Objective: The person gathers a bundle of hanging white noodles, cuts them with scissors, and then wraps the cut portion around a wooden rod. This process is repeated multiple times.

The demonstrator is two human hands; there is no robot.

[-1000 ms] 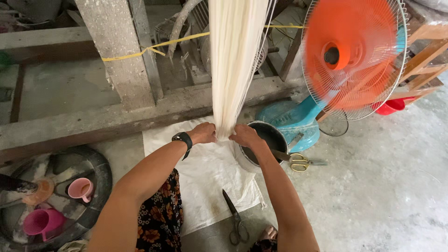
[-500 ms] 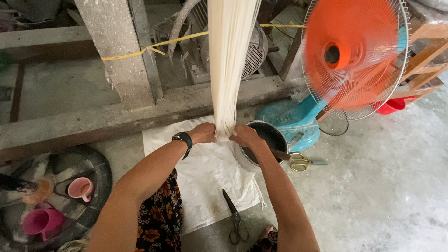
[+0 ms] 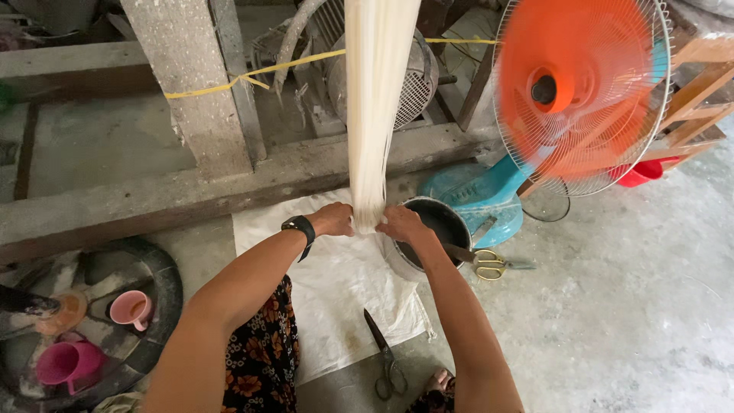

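Observation:
A thick bundle of pale cream noodle strands [image 3: 376, 99] hangs straight down from above. My left hand [image 3: 333, 219], with a black watch on its wrist, and my right hand [image 3: 399, 224] both grip the bundle's lower end from either side. Below the hands lies a white woven sack cloth [image 3: 336, 298] spread on the concrete floor. A dark round pot [image 3: 437, 223] stands just right of my right hand, with yellow-handled scissors [image 3: 489, 265] resting against its rim.
An orange-bladed fan [image 3: 582, 92] spins on a blue base [image 3: 483, 200] at right. Dark scissors [image 3: 384, 358] lie on the cloth's near edge. Pink cups [image 3: 131, 309] sit in a tyre at left. A wooden beam [image 3: 153, 200] and concrete post [image 3: 188, 76] stand behind.
Both hands stay clamped on the strand bundle's lower end in nearly the same place. The fan keeps spinning.

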